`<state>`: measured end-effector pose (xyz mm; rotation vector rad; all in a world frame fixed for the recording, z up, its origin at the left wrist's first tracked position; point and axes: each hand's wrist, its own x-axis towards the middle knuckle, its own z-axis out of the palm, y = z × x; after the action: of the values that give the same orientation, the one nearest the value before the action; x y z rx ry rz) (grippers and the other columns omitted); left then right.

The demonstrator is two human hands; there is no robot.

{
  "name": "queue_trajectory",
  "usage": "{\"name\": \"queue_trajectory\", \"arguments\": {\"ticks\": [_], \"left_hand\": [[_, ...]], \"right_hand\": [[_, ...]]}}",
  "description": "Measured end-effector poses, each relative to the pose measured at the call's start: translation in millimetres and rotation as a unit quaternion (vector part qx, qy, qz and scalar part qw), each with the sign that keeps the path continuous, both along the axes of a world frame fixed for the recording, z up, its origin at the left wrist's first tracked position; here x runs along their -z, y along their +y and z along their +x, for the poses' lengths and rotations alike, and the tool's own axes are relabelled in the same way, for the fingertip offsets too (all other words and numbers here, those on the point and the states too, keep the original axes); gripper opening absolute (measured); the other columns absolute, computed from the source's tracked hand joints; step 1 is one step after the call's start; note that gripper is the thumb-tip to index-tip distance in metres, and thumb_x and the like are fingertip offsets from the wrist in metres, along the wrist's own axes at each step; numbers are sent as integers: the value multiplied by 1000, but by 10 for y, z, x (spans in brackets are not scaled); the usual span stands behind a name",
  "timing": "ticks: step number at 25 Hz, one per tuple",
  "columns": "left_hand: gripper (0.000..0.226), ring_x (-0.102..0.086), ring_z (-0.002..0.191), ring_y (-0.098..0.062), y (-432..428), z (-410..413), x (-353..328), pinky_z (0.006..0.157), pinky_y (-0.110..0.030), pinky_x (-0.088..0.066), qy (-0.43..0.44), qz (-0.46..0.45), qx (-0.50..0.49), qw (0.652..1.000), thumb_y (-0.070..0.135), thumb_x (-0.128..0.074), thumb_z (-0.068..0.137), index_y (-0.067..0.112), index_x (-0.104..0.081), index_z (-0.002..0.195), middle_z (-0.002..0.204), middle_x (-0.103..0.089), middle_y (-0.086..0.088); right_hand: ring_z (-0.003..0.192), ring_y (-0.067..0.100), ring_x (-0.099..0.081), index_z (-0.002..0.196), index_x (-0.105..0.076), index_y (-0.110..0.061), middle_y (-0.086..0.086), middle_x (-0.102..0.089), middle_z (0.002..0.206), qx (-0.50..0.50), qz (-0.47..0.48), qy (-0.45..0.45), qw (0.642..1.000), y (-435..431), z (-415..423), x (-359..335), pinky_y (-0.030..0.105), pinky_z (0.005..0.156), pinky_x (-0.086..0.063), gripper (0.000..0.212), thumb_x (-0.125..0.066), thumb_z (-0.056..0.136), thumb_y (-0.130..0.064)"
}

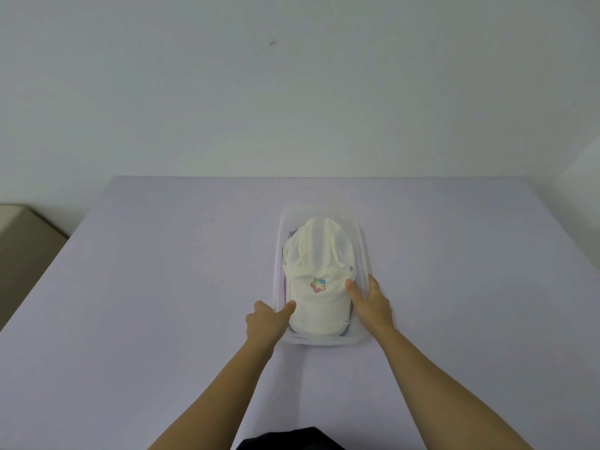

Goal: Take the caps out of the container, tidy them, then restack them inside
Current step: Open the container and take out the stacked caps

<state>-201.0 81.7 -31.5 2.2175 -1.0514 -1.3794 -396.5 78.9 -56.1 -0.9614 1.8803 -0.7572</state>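
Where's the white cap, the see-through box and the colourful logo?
cap (pixel 316 251): head view, on its crown.
box (pixel 324 342): head view, on its near rim.
logo (pixel 318 285): head view, on the middle of the coloured patch on the cap's front.
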Motion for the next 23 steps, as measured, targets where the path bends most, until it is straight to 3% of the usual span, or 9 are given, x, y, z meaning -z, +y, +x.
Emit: {"name": "queue_trajectory", "arguments": {"ticks": [2, 3, 6, 8, 11, 14, 18, 23], "left_hand": [[38, -44, 71, -15, 65, -26, 3, 62, -25, -38, 82, -67, -58, 993, 37, -67, 82, 10, -42, 91, 86, -47, -5], [34, -48, 71, -17, 87, -50, -10, 64, -26, -42, 160, -95, -92, 978, 32, -68, 82, 12, -42, 91, 83, -50, -6], [41, -63, 83, -24, 97, -74, -116, 86, -35, -51, 360, -140, -172, 906, 11, -66, 85, 15, -41, 117, 80, -66, -9], [47, -66, 76, -22, 14, 68, -160, 82, -34, -54, 408, -169, -215, 871, 1, -62, 86, 16, -40, 124, 74, -69, -6], [49, -68, 61, -15, -204, 619, -149, 67, -29, -60, 419, -210, -244, 849, -7, -55, 87, 7, -42, 132, 76, -64, -6], [53, -68, 58, -12, -363, 1325, -122, 65, -26, -60, 385, -235, -255, 855, -9, -51, 87, 0, -39, 138, 68, -65, 0], [54, -70, 60, -11, -325, 1884, 32, 67, -27, -60, 339, -215, -274, 874, -8, -52, 88, 7, -41, 139, 81, -61, -2], [52, -68, 54, -11, -309, 1722, 469, 62, -25, -60, 333, -144, -270, 892, -7, -49, 90, 11, -38, 139, 85, -58, -8]], "right_hand": [[132, 25, -40, 144, -27, -24, -1, -42, 143, 8, 0, -57, 998, -2, -42, -37, 34, 104, -32, 68, -44, 88, -58], [134, 22, -37, 145, -26, -25, -3, -38, 146, 15, 1, -86, 996, -5, -59, -39, 35, 107, -29, 70, -39, 87, -64], [139, 19, -28, 146, -21, -34, -6, -27, 153, 53, 22, -188, 981, -26, -134, 27, 47, 115, -21, 100, -21, 64, -91], [140, 21, -28, 146, -21, -35, -5, -27, 153, 61, 32, -202, 977, -15, -159, 18, 51, 115, -21, 105, -17, 59, -94], [141, 22, -23, 148, -12, -27, 0, -21, 155, -9, 41, -109, 993, 34, -86, -28, 40, 115, -20, 70, -29, 91, -62], [137, 29, -31, 149, -11, -19, 10, -29, 152, -37, 31, -20, 999, 51, -34, 84, 36, 109, -27, 55, -33, 100, -31], [127, 35, -44, 147, -18, -17, 18, -46, 140, -8, 23, 56, 998, 35, 23, 197, 37, 101, -35, 48, -30, 101, -23], [123, 37, -47, 147, -20, -18, 18, -49, 137, -6, 18, 90, 996, 11, 25, 265, 38, 99, -37, 48, -31, 101, -21]]}}
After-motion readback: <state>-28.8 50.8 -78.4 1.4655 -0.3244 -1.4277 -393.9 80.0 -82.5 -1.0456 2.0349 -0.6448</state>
